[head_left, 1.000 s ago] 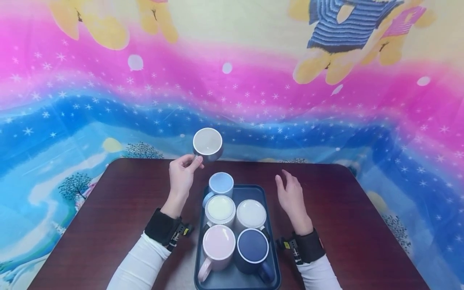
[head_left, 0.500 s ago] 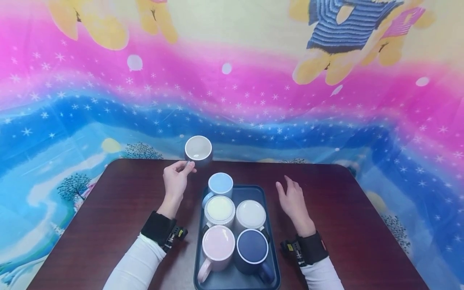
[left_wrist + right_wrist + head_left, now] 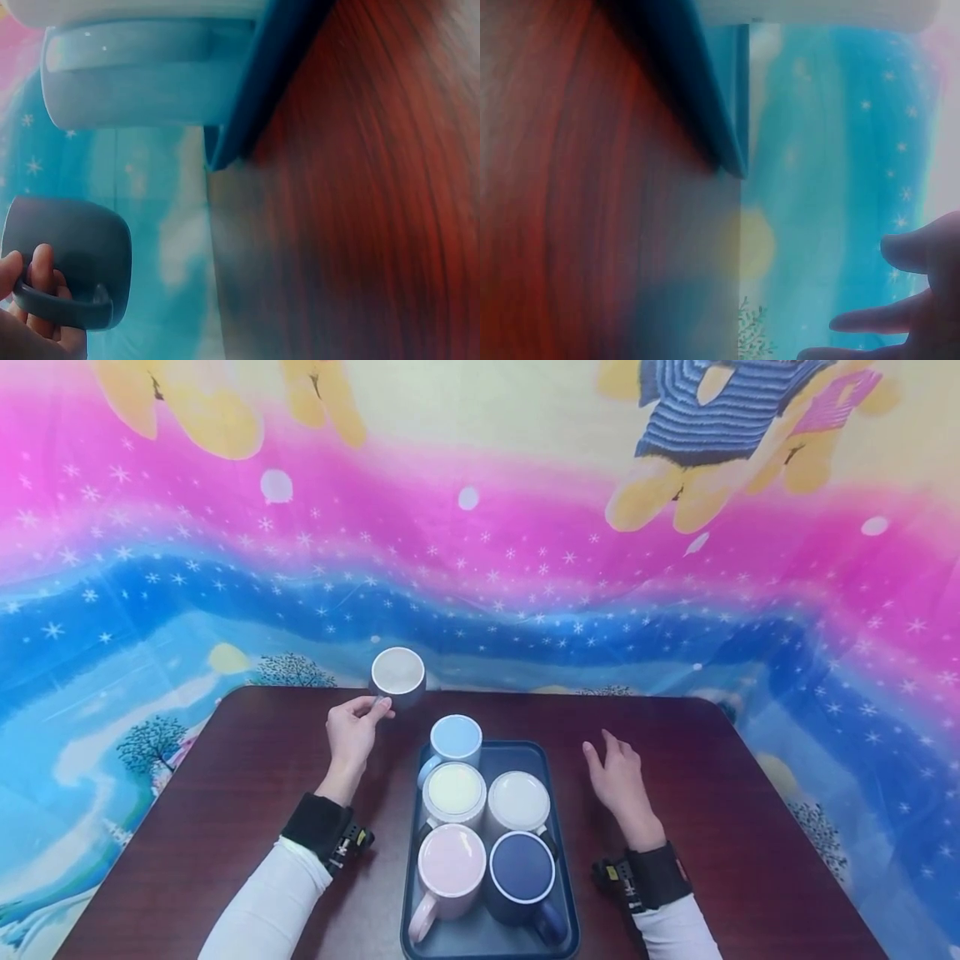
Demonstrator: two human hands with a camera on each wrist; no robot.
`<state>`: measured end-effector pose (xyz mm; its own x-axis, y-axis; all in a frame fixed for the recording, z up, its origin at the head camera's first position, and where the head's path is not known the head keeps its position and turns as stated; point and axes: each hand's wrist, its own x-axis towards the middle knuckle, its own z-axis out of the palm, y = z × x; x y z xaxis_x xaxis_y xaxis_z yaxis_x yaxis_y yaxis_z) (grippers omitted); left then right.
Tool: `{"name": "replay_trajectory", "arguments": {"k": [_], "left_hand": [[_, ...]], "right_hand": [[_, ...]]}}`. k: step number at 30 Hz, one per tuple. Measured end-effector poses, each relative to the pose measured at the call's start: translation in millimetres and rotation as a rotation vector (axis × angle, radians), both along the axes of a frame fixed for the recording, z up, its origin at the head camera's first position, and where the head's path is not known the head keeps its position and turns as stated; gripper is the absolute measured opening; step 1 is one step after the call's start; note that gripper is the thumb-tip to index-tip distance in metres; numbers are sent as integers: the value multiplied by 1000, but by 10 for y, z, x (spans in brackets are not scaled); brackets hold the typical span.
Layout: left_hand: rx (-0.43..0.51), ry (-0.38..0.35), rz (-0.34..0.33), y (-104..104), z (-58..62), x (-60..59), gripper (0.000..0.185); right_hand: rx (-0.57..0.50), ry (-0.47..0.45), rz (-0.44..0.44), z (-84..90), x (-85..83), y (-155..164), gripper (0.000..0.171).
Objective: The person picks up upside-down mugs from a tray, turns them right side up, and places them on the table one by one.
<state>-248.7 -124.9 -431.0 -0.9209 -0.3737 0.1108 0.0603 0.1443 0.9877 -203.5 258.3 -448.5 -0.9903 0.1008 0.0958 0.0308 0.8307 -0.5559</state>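
My left hand (image 3: pixel 350 737) grips a dark grey mug (image 3: pixel 75 240) by its handle, fingers hooked through the loop. In the head view this mug shows its pale inside and is held up past the far left corner of the tray (image 3: pixel 517 752), clear of the table in the left wrist view. On the tray stand a light blue mug (image 3: pixel 457 739), a cream-topped mug (image 3: pixel 454 790), a white mug (image 3: pixel 519 802), a pink mug (image 3: pixel 452 864) and a navy mug (image 3: pixel 522 870). My right hand (image 3: pixel 619 774) hovers right of the tray, fingers extended, holding nothing.
The dark red wooden table (image 3: pixel 750 860) spreads on both sides of the tray. Behind its far edge hangs a colourful printed cloth (image 3: pixel 525 560), which also wraps round both sides.
My left hand has carried the dark grey mug leftward and lower, away from above the light blue mug. My right hand has drifted slightly right and nearer. The mugs on the tray stay put.
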Motion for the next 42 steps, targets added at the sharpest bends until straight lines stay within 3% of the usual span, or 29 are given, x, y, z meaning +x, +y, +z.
{"name": "replay_trajectory", "arguments": {"k": [18, 42], "left_hand": [[-21, -114, 66, -149, -141, -63, 24], [19, -223, 63, -230, -238, -129, 29]], "right_hand": [[41, -51, 3, -30, 77, 214, 62], [77, -104, -15, -100, 82, 336, 65]]}}
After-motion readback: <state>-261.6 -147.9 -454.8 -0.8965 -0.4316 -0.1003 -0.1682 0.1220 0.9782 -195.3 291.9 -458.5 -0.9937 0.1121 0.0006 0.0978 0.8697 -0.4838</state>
